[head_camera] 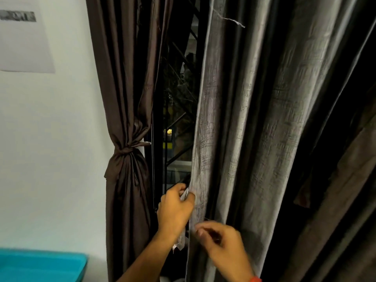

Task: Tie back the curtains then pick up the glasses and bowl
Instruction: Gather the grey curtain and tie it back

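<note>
At left of frame the brown curtain hangs already tied. At lower centre, the left hand pinches the grey curtain edge; the right hand, fingers curled, reaches in. Glasses and bowl remain unseen.

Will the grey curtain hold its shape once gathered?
Probably not: the textured grey fabric curtain hangs in soft folds, so it is likely floppy. Its sheen suggests it may slip where the left hand pinches its edge.

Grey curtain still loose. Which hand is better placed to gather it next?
Probably the right hand: it hovers free in front of the grey curtain, ready to sweep folds. The left hand is pinching the curtain's edge with a strip of fabric.
</note>
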